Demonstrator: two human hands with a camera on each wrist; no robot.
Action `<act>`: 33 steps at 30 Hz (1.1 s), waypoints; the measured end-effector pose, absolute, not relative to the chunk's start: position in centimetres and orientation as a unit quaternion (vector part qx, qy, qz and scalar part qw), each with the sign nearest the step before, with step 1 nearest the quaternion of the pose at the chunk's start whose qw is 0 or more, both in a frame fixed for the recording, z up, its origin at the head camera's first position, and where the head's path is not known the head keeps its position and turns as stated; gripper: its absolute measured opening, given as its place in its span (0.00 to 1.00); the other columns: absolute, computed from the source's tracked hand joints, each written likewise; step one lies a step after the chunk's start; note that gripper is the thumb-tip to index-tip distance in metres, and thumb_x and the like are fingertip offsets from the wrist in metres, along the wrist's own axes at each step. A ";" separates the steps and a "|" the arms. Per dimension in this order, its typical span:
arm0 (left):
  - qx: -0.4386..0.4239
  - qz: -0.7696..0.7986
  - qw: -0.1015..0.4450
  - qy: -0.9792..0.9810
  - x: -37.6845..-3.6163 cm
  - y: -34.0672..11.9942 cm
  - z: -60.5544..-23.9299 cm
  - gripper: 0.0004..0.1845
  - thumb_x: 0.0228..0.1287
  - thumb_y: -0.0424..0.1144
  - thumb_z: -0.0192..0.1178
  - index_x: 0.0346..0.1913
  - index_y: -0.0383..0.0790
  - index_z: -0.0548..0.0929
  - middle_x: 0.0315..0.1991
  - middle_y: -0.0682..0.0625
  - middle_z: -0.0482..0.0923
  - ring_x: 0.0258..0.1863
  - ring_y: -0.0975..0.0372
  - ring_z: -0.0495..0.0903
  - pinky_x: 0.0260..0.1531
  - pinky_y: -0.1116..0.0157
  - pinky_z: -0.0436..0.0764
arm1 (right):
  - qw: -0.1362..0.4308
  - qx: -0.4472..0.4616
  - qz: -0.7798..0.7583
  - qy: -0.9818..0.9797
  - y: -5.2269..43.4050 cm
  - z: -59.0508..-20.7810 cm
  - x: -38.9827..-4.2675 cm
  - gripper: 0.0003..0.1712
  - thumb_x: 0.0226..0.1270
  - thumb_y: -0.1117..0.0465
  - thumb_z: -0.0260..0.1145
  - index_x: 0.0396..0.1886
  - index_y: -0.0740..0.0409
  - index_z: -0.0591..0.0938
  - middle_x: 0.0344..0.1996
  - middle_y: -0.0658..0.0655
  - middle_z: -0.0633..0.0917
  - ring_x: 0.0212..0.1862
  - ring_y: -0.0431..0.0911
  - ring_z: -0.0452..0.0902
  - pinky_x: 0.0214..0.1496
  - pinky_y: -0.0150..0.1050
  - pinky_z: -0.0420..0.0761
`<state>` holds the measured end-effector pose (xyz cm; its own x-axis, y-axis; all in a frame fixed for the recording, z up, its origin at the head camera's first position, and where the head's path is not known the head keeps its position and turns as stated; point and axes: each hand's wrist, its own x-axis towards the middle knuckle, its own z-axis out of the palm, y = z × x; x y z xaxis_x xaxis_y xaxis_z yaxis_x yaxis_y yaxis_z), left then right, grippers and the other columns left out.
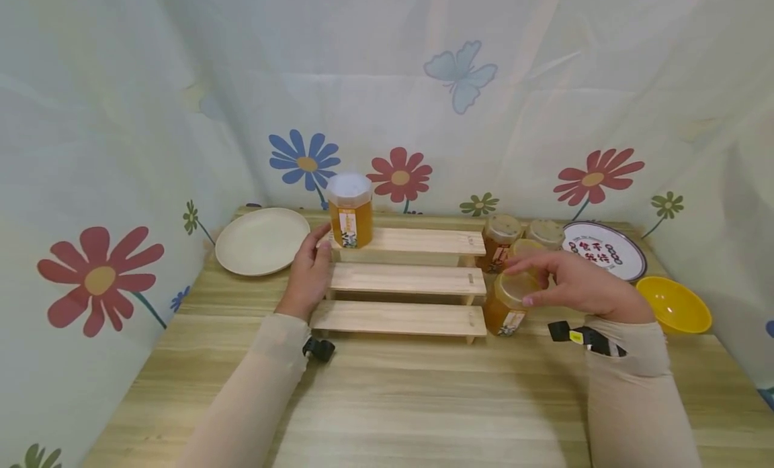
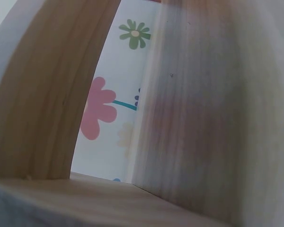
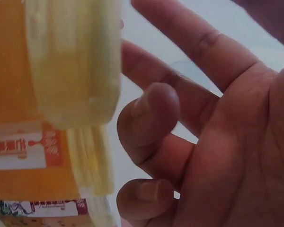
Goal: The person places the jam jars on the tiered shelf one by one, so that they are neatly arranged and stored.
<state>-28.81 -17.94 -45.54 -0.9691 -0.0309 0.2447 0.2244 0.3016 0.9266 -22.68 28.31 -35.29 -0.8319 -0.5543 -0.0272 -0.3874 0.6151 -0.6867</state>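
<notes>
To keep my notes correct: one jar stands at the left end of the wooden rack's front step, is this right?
Wrong step: in the head view, the jar stands at the left end of the rear step of the wooden rack, not the front step.

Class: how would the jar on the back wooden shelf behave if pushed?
The jar probably feels heavy for its size, with amber contents showing through. Its flat sides should discourage rolling, but the narrow shelf means it might topple off.
</notes>
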 end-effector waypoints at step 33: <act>-0.051 -0.584 0.104 -0.804 -29.5 -18.1 -45.3 0.25 0.88 0.46 0.42 0.81 0.50 0.66 0.78 0.44 0.66 0.65 0.52 0.71 0.69 0.49 0.68 | 0.106 -0.248 -0.255 0.929 27.5 -35.7 -23.7 0.38 0.56 0.56 0.84 0.68 0.49 0.82 0.66 0.57 0.82 0.49 0.48 0.76 0.50 0.42 0.79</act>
<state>-29.52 -18.10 -45.28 -0.9732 -0.0383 0.2268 0.2038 0.3130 0.9276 -23.75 27.54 -35.66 -0.8549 -0.5141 -0.0697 -0.4066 0.7473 -0.5256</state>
